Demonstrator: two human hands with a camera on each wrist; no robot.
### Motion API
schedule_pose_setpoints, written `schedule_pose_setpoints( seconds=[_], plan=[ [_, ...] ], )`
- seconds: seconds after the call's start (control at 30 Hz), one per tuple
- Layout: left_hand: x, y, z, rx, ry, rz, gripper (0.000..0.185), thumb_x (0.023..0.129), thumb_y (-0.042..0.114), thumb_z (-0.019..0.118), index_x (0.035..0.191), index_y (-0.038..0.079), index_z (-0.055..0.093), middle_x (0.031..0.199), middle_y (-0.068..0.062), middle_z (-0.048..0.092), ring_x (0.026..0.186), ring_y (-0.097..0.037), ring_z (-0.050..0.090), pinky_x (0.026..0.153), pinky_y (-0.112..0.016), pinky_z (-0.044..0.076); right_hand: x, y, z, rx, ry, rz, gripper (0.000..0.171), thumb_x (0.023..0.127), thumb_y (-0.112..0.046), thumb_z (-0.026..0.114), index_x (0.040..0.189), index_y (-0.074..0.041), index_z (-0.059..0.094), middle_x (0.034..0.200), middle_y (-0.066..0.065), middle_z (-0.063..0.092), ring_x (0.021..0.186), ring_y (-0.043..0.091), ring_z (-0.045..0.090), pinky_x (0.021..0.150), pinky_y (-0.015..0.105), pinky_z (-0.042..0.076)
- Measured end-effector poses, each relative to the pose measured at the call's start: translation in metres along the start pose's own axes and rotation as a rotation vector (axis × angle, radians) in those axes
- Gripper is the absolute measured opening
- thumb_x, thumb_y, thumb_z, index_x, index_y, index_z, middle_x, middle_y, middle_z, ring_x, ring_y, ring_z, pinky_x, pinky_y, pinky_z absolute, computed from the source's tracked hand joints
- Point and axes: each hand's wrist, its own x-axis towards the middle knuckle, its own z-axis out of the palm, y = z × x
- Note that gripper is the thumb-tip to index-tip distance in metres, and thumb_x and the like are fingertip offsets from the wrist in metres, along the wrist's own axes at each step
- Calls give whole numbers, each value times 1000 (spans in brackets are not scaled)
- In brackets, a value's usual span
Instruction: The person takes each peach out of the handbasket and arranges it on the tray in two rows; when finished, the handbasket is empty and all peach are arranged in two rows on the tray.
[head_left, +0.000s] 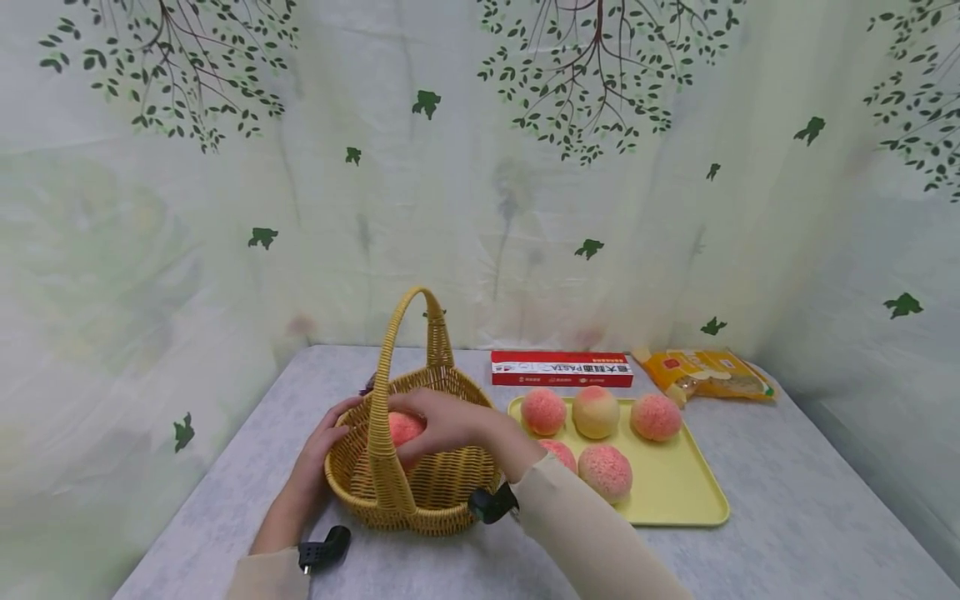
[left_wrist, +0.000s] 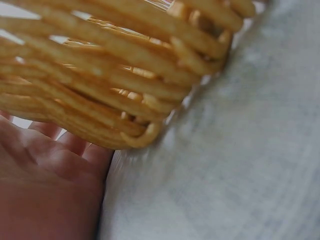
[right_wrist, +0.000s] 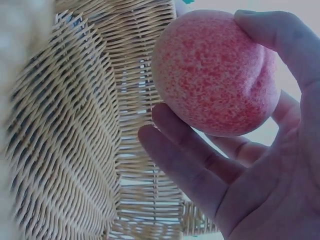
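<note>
Two sleeved forearms are seen closest to the head camera, each wrist carrying a small black camera unit. A pink speckled peach is grasped by the right hand, with fingers and thumb curled round it, and is held inside the wicker basket, just above its woven wall. The left hand is laid against the basket's outer left side; in the left wrist view its palm is seen resting on the desk beside the basket's base, the fingers lying relaxed along the weave and hooked round nothing.

The basket's tall arched handle crosses in front of the peach and partly hides it in the head view.

To the right of the basket, touching or just beside it, a yellow tray is noted. Five more peaches are carried on it: three in a back row and two nearer the front, one of these partly covered by the right forearm. Behind the tray a red pasta box is laid flat, and an orange packet lies to its right. A leaf-printed curtain encloses the desk on three sides.
</note>
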Motion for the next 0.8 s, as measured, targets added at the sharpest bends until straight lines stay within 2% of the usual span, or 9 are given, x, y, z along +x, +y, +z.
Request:
schedule_pose_setpoints(
  seconds=[0.1, 0.23, 0.47, 0.67, 0.8],
  plan=[
    [1, 0, 1, -7, -4, 16, 46, 106, 25, 30, 151, 25, 34, 151, 8, 34, 122, 2, 48, 96, -13, 41, -11, 1, -1, 0, 50, 54, 64, 81, -46, 77, 139, -38, 52, 130, -10, 55, 114, 5, 50, 88, 23, 48],
    [2, 0, 2, -7, -3, 46, 46, 105, 22, 32, 151, 20, 35, 146, 12, 38, 121, 4, 48, 96, -12, 40, -22, 5, -3, 5, 119, 59, 59, 81, -46, 77, 134, -40, 54, 128, -9, 54, 112, 7, 51, 85, 25, 50],
    [1, -3, 2, -12, -12, 89, 46, 105, 19, 33, 151, 16, 35, 142, 16, 41, 119, 5, 50, 95, -12, 42, -38, 14, -5, 93, 184, 67, 59, 82, -39, 78, 134, -36, 52, 131, -11, 55, 107, 8, 58, 84, 27, 52],
    [1, -3, 1, -12, -10, 87, 47, 104, 19, 33, 151, 16, 35, 146, 15, 38, 122, 6, 49, 96, -11, 41, -51, 20, -4, 182, 232, 30, 60, 84, -32, 77, 137, -24, 51, 128, -5, 56, 99, 9, 63, 80, 27, 54],
    [1, -2, 0, -24, -9, 86, 47, 104, 19, 33, 151, 16, 34, 147, 14, 37, 122, 6, 49, 96, -11, 41, -60, 22, -3, 232, 260, 24, 61, 86, -30, 76, 140, -24, 48, 126, -5, 57, 101, 10, 63, 82, 27, 55]
  ],
)
